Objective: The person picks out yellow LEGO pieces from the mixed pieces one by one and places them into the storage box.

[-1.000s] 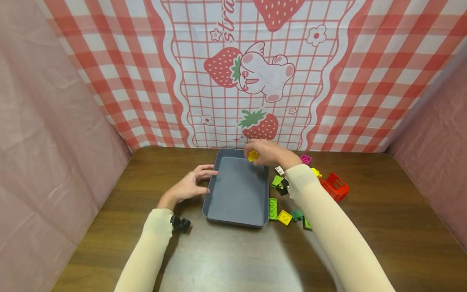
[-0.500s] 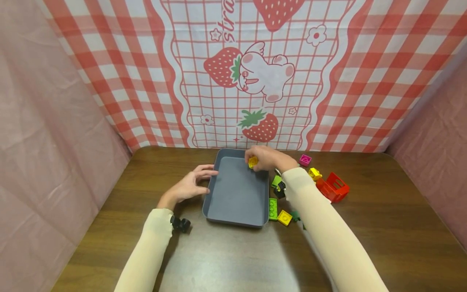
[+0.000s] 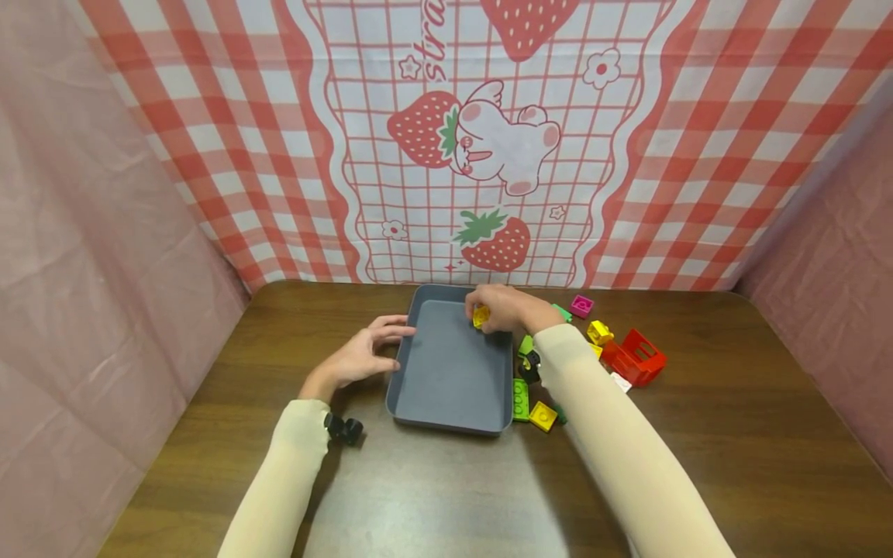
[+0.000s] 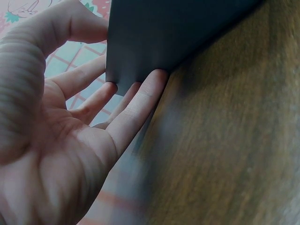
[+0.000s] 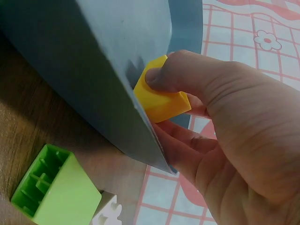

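Behind the right sleeve (image 3: 617,434), a white brick (image 3: 620,382) and a dark green brick (image 3: 561,415) are partly hidden; the right hand (image 3: 504,306) and the grey tray (image 3: 453,380) cover some of the yellow block (image 5: 161,104). Just inside the tray's right wall, toward its far end, that hand pinches the block; whether it touches the floor I cannot tell. The left hand (image 3: 357,356), fingers apart, touches the left wall.
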The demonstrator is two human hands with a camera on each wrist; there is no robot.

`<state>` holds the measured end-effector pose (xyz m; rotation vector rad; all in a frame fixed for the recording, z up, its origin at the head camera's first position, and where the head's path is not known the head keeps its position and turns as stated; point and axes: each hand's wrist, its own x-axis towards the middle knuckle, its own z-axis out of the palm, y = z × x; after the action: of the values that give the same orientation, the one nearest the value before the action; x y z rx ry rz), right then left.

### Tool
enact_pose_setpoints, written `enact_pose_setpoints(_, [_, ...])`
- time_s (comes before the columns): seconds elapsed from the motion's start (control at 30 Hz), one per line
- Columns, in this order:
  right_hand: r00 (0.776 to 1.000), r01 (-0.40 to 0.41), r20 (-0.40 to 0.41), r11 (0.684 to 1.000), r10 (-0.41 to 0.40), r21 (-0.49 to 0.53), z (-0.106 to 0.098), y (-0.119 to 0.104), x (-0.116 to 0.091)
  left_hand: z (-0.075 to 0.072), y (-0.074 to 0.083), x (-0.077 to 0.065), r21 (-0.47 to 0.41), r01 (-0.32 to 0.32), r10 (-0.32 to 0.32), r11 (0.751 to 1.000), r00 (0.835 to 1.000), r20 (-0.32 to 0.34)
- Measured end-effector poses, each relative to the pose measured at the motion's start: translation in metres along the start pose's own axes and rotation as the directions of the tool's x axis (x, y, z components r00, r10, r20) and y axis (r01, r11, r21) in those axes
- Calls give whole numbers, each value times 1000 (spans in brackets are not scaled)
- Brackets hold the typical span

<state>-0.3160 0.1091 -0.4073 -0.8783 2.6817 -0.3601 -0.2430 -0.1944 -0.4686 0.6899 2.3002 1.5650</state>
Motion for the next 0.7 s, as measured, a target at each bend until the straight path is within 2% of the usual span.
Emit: enact_pose_setpoints(0.7, [998, 3, 62, 1000, -1, -29, 6, -2, 6, -1, -1, 1, -30, -22, 22, 999, 1000, 12])
